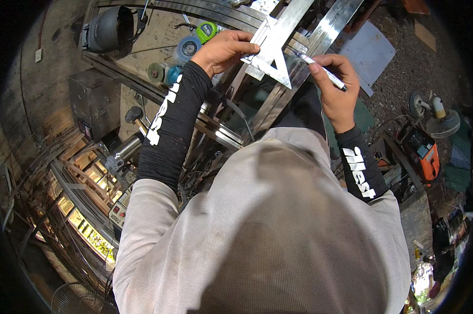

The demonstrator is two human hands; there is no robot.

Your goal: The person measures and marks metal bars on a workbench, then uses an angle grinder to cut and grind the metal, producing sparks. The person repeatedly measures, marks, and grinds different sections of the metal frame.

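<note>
My left hand (223, 51) is closed on a silver triangular square (274, 56), thumb on top near its thick edge. The square lies across shiny metal tubes, over one tube (295, 21) that runs away to the upper right. My right hand (339, 91) grips a white marker (329, 77) between thumb and fingers. The marker's tip points left, beside the square's slanted edge and close to a second metal tube (331, 27). Whether the tip touches the metal I cannot tell.
Beyond my left hand are a green tape measure (207, 31), a round disc (188, 48) and a teal power tool (172, 75). A grey welding helmet (106, 30) sits far left; a hammer (134, 114) lies nearer. An orange-and-black machine (429, 161) stands at right.
</note>
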